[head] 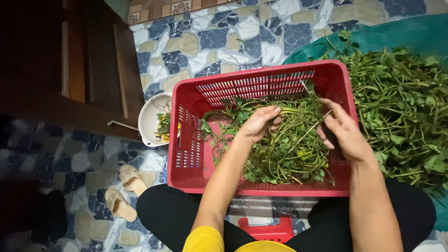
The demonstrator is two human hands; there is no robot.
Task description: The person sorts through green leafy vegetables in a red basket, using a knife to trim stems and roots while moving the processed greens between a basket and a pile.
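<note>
A red slotted plastic basket (192, 140) sits on the floor in front of my knees, half filled with green leafy stems (284, 154). Over the basket, my left hand (259, 123) is closed on one end of a long green stem (298, 112). My right hand (343, 130) pinches the same stem's other end near the basket's right wall, its fingers curled around thin stalks.
A large heap of the same greens (401, 116) lies on a teal sheet (410, 35) to the right. A white bowl (151, 119) with scraps stands left of the basket, by a dark wooden cabinet (70, 60). Two beige sandals (123, 191) lie on the patterned tile floor. A red stool (268, 231) is under me.
</note>
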